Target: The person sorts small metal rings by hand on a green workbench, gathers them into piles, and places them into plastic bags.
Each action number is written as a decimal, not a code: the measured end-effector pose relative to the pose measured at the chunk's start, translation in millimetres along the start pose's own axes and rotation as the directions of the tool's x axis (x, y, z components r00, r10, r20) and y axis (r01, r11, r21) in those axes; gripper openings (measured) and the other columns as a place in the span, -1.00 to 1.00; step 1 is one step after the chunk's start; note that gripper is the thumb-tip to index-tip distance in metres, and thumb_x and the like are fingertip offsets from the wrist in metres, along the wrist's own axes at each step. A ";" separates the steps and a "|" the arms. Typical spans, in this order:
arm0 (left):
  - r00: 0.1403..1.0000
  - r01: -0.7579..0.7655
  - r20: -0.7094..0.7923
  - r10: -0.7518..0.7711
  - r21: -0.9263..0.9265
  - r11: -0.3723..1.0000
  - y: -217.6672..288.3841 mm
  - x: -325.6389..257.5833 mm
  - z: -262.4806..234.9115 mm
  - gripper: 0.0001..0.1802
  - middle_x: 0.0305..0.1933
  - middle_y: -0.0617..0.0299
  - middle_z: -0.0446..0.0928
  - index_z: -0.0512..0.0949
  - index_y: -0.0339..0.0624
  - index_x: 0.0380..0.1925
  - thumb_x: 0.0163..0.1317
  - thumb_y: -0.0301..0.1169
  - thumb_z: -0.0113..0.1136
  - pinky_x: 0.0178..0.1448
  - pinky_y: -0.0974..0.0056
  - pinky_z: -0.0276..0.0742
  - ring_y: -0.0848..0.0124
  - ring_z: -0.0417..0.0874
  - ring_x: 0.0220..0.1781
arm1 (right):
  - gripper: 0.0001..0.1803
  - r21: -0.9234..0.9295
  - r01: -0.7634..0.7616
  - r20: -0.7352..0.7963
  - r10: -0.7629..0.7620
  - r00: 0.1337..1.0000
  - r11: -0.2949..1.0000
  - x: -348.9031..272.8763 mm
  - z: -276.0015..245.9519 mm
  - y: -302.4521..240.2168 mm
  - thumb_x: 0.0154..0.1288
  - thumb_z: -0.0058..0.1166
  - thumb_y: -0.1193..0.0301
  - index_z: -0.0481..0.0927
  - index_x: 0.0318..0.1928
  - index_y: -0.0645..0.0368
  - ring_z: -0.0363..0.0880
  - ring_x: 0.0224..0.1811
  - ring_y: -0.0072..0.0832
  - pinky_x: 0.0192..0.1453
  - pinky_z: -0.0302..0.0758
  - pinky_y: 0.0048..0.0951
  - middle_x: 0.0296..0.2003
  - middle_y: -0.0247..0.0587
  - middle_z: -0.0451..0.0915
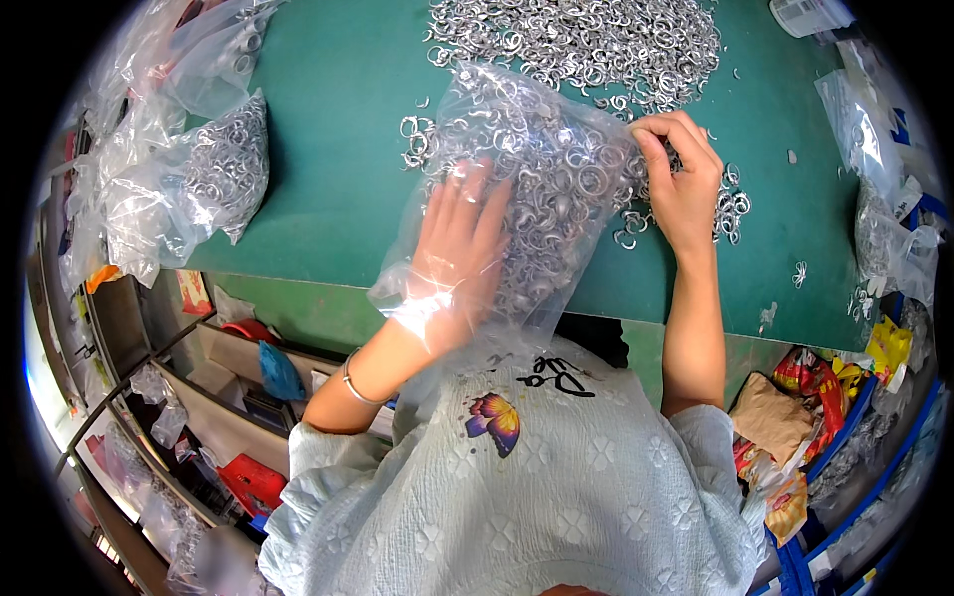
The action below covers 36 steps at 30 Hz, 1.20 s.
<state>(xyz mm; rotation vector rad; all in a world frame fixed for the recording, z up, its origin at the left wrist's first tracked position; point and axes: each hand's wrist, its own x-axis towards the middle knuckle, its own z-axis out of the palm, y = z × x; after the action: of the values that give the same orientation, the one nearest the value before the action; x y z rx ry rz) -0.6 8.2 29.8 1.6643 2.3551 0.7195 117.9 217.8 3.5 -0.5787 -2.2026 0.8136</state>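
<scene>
A clear plastic bag point(566, 189) with many silver metal rings in it lies in front of me at the table's near edge. My left hand point(459, 228) shows through the film, its fingers stretched out and lying flat beside the rings. The film covers this hand down to about the wrist. At the bag's upper right corner, my right hand point(686, 174) pinches the film between thumb and fingers. Some loose silver rings point(730, 204) lie next to that hand on the green table point(328, 189).
A large heap of silver rings point(586, 40) covers the far middle of the table. To the left stands another filled clear bag point(227, 164) among crumpled plastic. More plastic bags point(874, 233) line the right edge. Below are shelves point(234, 372) and colourful packets point(805, 397).
</scene>
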 end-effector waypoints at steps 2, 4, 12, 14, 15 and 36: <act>0.997 -0.068 0.032 0.066 0.047 0.997 -6.6 -1.9 0.6 -0.53 0.20 -0.10 0.33 0.42 -0.30 0.04 0.03 -0.62 0.05 0.32 -0.04 0.25 -0.09 0.33 0.26 | -0.99 -0.005 0.005 -0.003 -0.005 1.000 1.000 -0.9 -0.1 1.0 0.14 0.15 0.56 0.59 -0.40 0.22 0.47 -0.46 -0.40 -0.23 0.29 -0.47 -0.44 -0.28 0.59; 0.999 -0.038 0.036 0.036 0.041 0.998 -10.0 3.2 0.5 -0.52 0.19 -0.11 0.34 0.41 -0.32 0.04 0.03 -0.65 0.01 0.32 0.00 0.27 -0.08 0.35 0.25 | -0.99 -0.004 0.006 -0.006 -0.006 1.000 1.000 -0.1 0.2 0.9 0.14 0.15 0.56 0.59 -0.40 0.22 0.47 -0.46 -0.40 -0.24 0.29 -0.46 -0.44 -0.28 0.59; 0.991 0.043 -0.136 -0.020 0.162 0.986 -31.2 42.7 19.3 -0.58 0.03 -0.08 0.47 0.48 -0.35 -0.07 -0.01 -0.71 -0.03 0.20 0.10 0.39 -0.03 0.45 0.12 | -0.99 0.020 0.028 -0.019 -0.027 0.999 0.999 0.6 0.7 -0.2 0.13 0.15 0.55 0.59 -0.41 0.21 0.47 -0.46 -0.38 -0.25 0.27 -0.44 -0.46 -0.28 0.58; 0.994 0.014 -0.106 0.003 0.150 0.989 -30.8 44.9 17.0 -0.61 0.00 -0.06 0.48 0.49 -0.35 -0.10 -0.01 -0.68 0.00 0.19 0.10 0.40 -0.01 0.46 0.09 | -0.99 0.016 0.033 -0.015 -0.033 0.999 0.999 1.5 0.0 -1.2 0.13 0.15 0.56 0.59 -0.41 0.21 0.48 -0.46 -0.38 -0.25 0.26 -0.44 -0.47 -0.28 0.58; 0.996 0.000 -0.091 0.014 0.144 0.990 -31.1 45.4 15.8 -0.62 -0.02 -0.05 0.49 0.50 -0.35 -0.11 -0.01 -0.66 0.02 0.18 0.09 0.40 -0.01 0.47 0.07 | -0.99 0.018 0.033 -0.018 -0.032 0.999 0.999 1.4 -0.1 -1.5 0.13 0.15 0.56 0.59 -0.41 0.21 0.48 -0.46 -0.38 -0.25 0.26 -0.44 -0.47 -0.28 0.58; 0.999 0.030 -0.033 -0.032 -0.053 0.998 -1.1 19.0 -3.9 -0.69 -0.05 0.09 0.52 0.57 -0.22 -0.18 -0.01 -0.62 0.22 0.03 0.07 0.44 0.01 0.50 0.03 | -0.99 -0.003 0.027 -0.023 -0.027 0.999 1.000 -0.2 0.7 0.5 0.13 0.15 0.56 0.59 -0.41 0.21 0.48 -0.46 -0.39 -0.24 0.25 -0.44 -0.47 -0.29 0.58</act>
<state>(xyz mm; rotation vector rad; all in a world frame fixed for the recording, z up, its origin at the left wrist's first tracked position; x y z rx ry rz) -10.0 24.3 35.3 1.6037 2.3584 0.8027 117.6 217.9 2.7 -0.5558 -2.1860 0.7865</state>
